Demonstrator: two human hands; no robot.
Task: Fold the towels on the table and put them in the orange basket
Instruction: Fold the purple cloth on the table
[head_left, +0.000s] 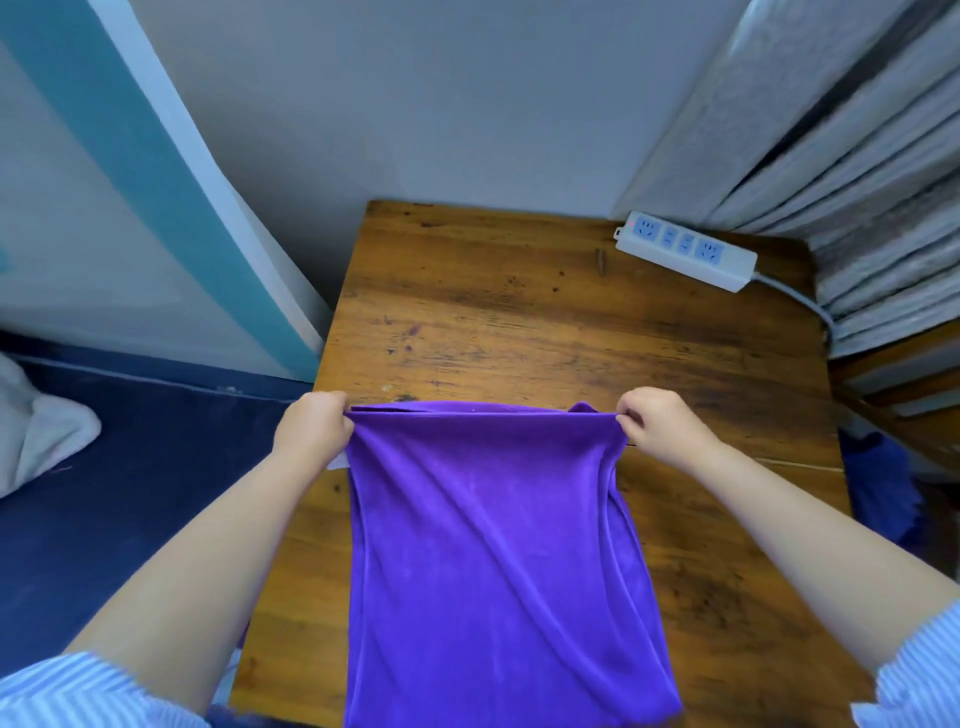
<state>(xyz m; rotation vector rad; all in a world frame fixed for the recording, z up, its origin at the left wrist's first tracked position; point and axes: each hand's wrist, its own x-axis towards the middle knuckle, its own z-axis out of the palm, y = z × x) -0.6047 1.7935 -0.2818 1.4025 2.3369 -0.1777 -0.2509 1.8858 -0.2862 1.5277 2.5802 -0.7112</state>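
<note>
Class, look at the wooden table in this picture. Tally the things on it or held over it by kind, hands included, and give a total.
Purple towel: 1
White power strip: 1
Hands gripping the towel's far edge: 2, left hand and right hand
Total: 4

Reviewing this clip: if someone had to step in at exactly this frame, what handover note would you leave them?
Left hand pinches the near-left corner of the purple towel; right hand pinches the right corner. The top edge is stretched between them, with layers doubled there, so a fold looks begun. The towel drapes over the wooden table toward the person. The orange basket is not in view. Left: finish folding, find the basket, put the towel in.
</note>
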